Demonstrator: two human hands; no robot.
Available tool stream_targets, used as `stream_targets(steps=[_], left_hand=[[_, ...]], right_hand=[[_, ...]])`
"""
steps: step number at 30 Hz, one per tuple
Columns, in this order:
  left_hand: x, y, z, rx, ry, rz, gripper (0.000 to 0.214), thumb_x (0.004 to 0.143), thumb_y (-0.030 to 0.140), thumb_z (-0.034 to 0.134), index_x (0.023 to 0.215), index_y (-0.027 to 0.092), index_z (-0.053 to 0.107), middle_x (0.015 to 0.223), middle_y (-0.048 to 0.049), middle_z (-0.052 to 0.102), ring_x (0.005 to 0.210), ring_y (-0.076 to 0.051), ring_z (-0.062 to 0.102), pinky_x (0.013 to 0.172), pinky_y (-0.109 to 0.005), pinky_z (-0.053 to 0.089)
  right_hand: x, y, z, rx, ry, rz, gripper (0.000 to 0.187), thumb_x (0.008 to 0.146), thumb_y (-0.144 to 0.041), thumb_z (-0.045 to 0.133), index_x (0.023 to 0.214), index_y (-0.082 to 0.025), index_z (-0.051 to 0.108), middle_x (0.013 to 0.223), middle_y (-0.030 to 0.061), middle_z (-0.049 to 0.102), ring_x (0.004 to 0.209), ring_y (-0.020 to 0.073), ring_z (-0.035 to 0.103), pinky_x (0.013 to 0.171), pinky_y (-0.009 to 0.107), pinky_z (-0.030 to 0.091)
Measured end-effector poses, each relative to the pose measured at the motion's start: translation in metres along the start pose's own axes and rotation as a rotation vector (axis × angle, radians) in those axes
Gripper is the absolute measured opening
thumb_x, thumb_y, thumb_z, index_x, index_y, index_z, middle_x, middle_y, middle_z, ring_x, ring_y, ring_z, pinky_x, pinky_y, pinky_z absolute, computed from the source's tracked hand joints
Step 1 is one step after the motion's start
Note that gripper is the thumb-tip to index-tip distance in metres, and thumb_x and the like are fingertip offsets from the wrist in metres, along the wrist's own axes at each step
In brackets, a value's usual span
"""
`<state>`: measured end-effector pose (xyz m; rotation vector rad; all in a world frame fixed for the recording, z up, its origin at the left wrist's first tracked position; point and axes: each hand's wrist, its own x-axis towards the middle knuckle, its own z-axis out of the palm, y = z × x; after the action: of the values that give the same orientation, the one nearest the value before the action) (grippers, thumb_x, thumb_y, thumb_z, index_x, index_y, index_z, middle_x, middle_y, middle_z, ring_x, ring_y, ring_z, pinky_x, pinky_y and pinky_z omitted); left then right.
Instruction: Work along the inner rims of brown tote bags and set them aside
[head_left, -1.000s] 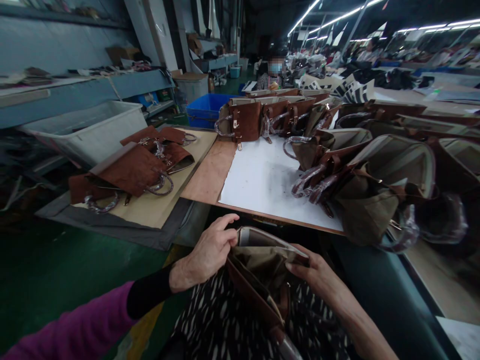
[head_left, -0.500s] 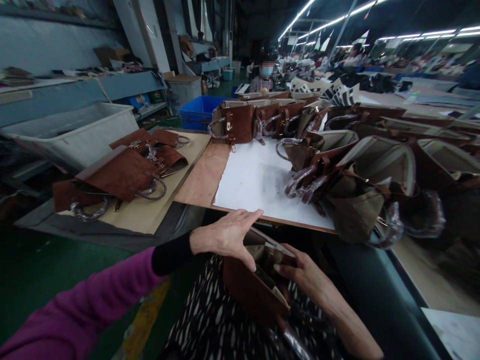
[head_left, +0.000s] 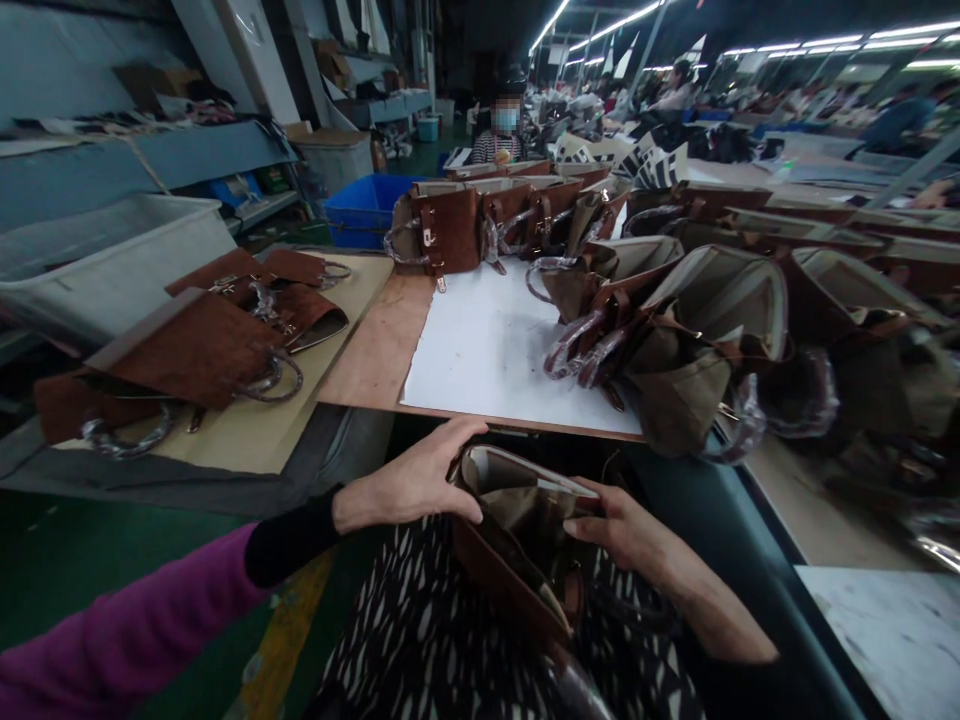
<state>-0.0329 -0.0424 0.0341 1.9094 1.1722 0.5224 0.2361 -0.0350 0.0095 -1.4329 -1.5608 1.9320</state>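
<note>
A brown handbag [head_left: 499, 575] with an olive lining rests on my lap, its mouth open and tilted up towards me. My left hand [head_left: 416, 482] clasps the left end of its rim, thumb on the near side and fingers on the far side. At the right part of the rim, my right hand [head_left: 626, 522] grips the bag, with the thumb inside the mouth and the other fingers mostly hidden behind the wall. A plastic-wrapped handle [head_left: 574, 685] hangs at the bag's lower end, over my black-and-white patterned garment [head_left: 397, 620].
Several similar bags with wrapped handles [head_left: 742, 420] crowd the table on the right. A white sheet [head_left: 480, 350] covers part of the board ahead. More brown bags [head_left: 195, 345] lie on the left. A blue bin [head_left: 360, 215] and a person [head_left: 499, 145] are farther back.
My left hand has come down from above the bag onto its left rim. The bag's mouth now shows wider. The whole view has shifted slightly, so the surroundings appear farther left.
</note>
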Motion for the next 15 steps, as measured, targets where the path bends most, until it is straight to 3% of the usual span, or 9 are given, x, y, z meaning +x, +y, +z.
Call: stream_targets(steps=[2,3,5,6,9,12,14,15], left_hand=[[0.000,0.022,-0.003,0.076,0.037,0.194,0.043,0.076,0.031,0.064,0.115,0.016,0.051,0.121,-0.0084,0.053,0.114,-0.021,0.046,0.100,-0.032,0.033],[0.002,0.032,-0.001,0.112,-0.050,0.307,0.028,0.083,0.029,0.056,0.107,0.015,0.057,0.111,-0.0079,0.059,0.108,-0.019,0.050,0.097,-0.029,0.036],[0.007,0.050,0.010,0.237,-0.219,0.452,0.022,0.089,0.028,0.046,0.092,0.013,0.063,0.094,-0.0081,0.066,0.095,-0.018,0.058,0.090,-0.027,0.040],[0.011,0.055,0.017,0.319,-0.286,0.455,0.026,0.090,0.029,0.044,0.085,0.013,0.064,0.086,-0.0087,0.067,0.088,-0.019,0.060,0.084,-0.028,0.043],[0.022,0.062,0.035,0.487,-0.449,0.255,0.040,0.089,0.040,0.041,0.074,0.013,0.066,0.073,-0.0111,0.067,0.071,-0.022,0.063,0.064,-0.029,0.045],[0.023,0.054,0.039,0.549,-0.617,0.005,0.047,0.084,0.047,0.042,0.070,0.010,0.068,0.064,-0.0135,0.065,0.060,-0.023,0.061,0.050,-0.028,0.040],[0.016,0.043,0.036,0.562,-0.656,-0.080,0.042,0.082,0.041,0.046,0.063,0.009,0.067,0.056,-0.0127,0.063,0.052,-0.021,0.057,0.045,-0.027,0.037],[0.012,0.036,0.033,0.544,-0.630,-0.055,0.035,0.080,0.035,0.049,0.059,0.011,0.065,0.053,-0.0110,0.061,0.048,-0.019,0.055,0.045,-0.026,0.036]], right_hand=[[0.004,0.000,0.003,-0.026,0.022,-0.001,0.038,0.066,-0.018,0.058,0.104,-0.016,0.060,0.074,-0.0007,0.063,0.075,0.0167,0.056,0.072,0.027,0.042],[0.006,0.000,0.004,-0.038,0.014,-0.017,0.039,0.065,-0.017,0.058,0.104,-0.016,0.060,0.077,-0.0001,0.063,0.077,0.0173,0.056,0.073,0.028,0.042],[0.010,0.000,0.006,-0.074,-0.017,-0.061,0.041,0.064,-0.015,0.057,0.104,-0.016,0.060,0.082,0.0006,0.064,0.080,0.0183,0.055,0.074,0.028,0.042],[0.011,-0.001,0.008,-0.097,-0.027,-0.078,0.042,0.063,-0.015,0.057,0.105,-0.016,0.060,0.084,0.0008,0.065,0.081,0.0186,0.055,0.075,0.029,0.041],[0.007,-0.008,0.011,-0.153,-0.004,-0.090,0.044,0.064,-0.015,0.056,0.108,-0.016,0.059,0.089,0.0019,0.065,0.084,0.0194,0.054,0.077,0.030,0.041],[-0.003,-0.012,0.006,-0.140,0.017,-0.087,0.043,0.067,-0.017,0.057,0.110,-0.016,0.058,0.090,0.0021,0.065,0.087,0.0191,0.054,0.078,0.029,0.041],[-0.011,-0.009,-0.003,-0.109,0.014,-0.070,0.043,0.068,-0.020,0.058,0.111,-0.017,0.058,0.088,0.0015,0.064,0.081,0.0166,0.054,0.071,0.026,0.042],[-0.013,-0.006,-0.008,-0.099,0.006,-0.040,0.044,0.068,-0.022,0.059,0.111,-0.018,0.057,0.084,0.0010,0.064,0.072,0.0141,0.053,0.063,0.023,0.041]])
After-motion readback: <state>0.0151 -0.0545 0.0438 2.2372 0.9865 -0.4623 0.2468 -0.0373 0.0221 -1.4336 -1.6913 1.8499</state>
